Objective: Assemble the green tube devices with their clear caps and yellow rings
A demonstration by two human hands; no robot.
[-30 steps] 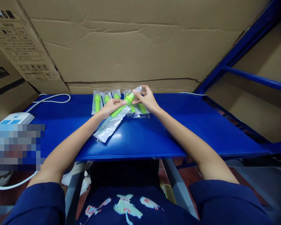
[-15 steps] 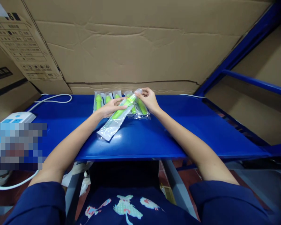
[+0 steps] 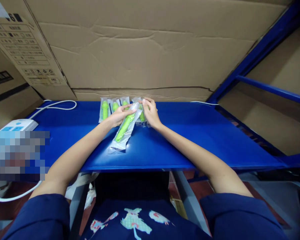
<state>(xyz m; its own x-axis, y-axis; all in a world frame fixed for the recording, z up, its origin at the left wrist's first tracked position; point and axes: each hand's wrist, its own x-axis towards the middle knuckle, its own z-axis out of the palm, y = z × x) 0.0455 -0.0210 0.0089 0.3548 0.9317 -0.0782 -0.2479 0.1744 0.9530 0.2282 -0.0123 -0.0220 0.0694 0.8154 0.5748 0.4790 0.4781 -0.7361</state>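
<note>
A bright green stick-shaped object (image 3: 125, 128), its kind unclear, lies inside a clear plastic bag (image 3: 118, 145) that slants down toward the table's front edge. My left hand (image 3: 120, 115) is closed on the upper part of this bag, thumb on top. At the bag's top end, my right hand (image 3: 151, 113) has its fingers bent together, seemingly pinching the plastic; the fingertips partly hide the contact. Behind my hands, similar bagged green objects lie in a row, one of them a bagged green object (image 3: 105, 110) at the left end. My hands cover part of the row.
The blue table (image 3: 190, 140) backs onto a cardboard wall (image 3: 150, 60). A white power strip (image 3: 22, 124) with a looping white cable (image 3: 62, 106) stands at left. Blue metal bars (image 3: 270, 88) edge the right side.
The green object has slid lower inside the bag, toward its bottom end. My right hand has moved left and slightly down, now covering more of the row's right end.
</note>
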